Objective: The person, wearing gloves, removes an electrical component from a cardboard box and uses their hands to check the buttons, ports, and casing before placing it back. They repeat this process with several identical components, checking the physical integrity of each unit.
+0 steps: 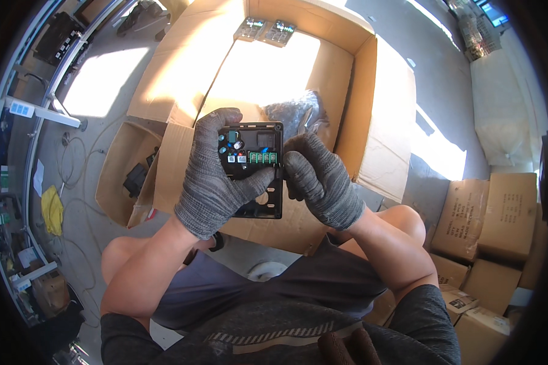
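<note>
A black plastic housing [274, 205] with an exposed circuit board is held up in front of me. A green screw terminal block [263, 157], white connectors and small round components show on the board. My left hand [213, 179], in a grey knit glove, grips the housing from its left side, with the thumb across its lower part. Against the right edge is my gloved right hand [321, 182], its fingers curled closed. What those fingers pinch, if anything, is hidden.
Beyond my hands stands a large open cardboard box [341, 91] holding a clear plastic bag [298, 112] and two small circuit units [279, 33]. A smaller carton [119, 164] with black parts sits left. Stacked cartons [506, 213] are at right, a metal-framed rack [45, 112] at far left.
</note>
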Motion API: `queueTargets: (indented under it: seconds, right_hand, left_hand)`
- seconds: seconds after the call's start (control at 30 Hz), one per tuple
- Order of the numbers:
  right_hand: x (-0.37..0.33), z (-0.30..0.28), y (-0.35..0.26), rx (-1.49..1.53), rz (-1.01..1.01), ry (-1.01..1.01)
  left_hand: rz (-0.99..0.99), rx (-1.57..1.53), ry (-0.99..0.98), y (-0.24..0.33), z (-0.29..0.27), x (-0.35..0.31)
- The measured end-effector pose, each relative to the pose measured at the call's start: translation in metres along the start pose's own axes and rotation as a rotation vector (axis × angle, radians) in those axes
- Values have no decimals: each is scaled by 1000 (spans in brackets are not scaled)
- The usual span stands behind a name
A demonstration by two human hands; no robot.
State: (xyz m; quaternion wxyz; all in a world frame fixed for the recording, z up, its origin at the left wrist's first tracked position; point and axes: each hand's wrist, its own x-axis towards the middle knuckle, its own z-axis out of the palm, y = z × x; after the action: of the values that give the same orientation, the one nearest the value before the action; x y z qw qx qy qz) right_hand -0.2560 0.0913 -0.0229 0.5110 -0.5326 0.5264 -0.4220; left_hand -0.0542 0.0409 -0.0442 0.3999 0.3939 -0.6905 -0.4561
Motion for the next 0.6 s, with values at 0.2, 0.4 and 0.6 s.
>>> queueTargets:
  seconds: [0.2,0.4,0.6]
  right_hand:
    - [-4,1,11,412,-108,-129]
    - [-1,-13,2,-195,-278,-109]
    - [6,-24,-27,-150,304,-349]
  left_hand:
    - [-102,-96,-2,2,-1,2]
    - [-118,-198,-3,13,-2,4]
    - [-75,-146,-30,11,-1,1]
